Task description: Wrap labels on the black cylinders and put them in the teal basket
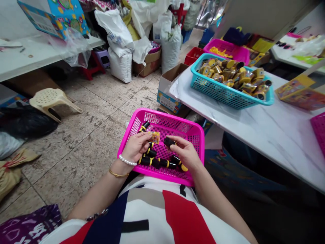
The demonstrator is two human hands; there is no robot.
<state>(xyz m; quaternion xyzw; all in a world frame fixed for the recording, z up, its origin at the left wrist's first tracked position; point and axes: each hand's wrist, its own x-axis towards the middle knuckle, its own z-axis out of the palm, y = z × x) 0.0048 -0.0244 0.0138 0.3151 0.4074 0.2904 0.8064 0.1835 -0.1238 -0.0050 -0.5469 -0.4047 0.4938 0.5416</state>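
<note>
A bright pink plastic basket [199, 135] rests on my lap, with several black cylinders with yellow bands [149, 161] lying in it. Over its left side, my left hand [137, 146] pinches a small yellow printed piece [154, 137], perhaps a label or sticker sheet, between thumb and fingers. My right hand [186, 152] is closed around a short black cylinder [168, 142] just to the right of that piece. The two held things are apart. My right palm and fingers partly cover the cylinder, so its far end cannot be made out.
To the right, a marbled white table [243, 135] bears a turquoise basket [218, 95] heaped with yellow-and-black cylinders. Behind it is a pink tray [243, 54] of yellow parts. On the floor stand a cream stool [50, 96], an open cardboard box [169, 91] and white sacks [121, 62].
</note>
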